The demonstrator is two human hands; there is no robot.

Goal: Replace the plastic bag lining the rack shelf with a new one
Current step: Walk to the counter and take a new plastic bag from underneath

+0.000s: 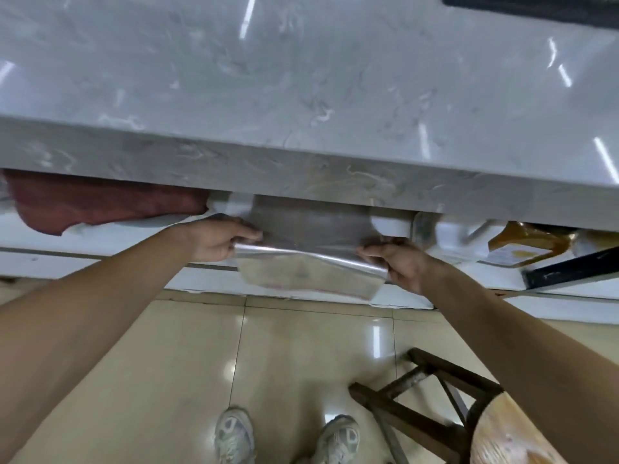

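Clear plastic bag [308,262] hangs stretched just below the grey counter [301,95] edge, over the shelf beneath. Left hand [217,241] fingers pinch its left edge; right hand [398,264] fingers pinch its right edge. Maroon cloth [100,202] lies far left; wooden stool [469,413] stands near right

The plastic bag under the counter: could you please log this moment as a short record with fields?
bag: clear plastic bag, stretched flat below the marble counter's front edge
left hand: left hand, fingers gripping the bag's left edge
right hand: right hand, gripping the bag's right edge
left of bag: dark red cloth under the counter
floor: wooden stool at lower right, tan tiles
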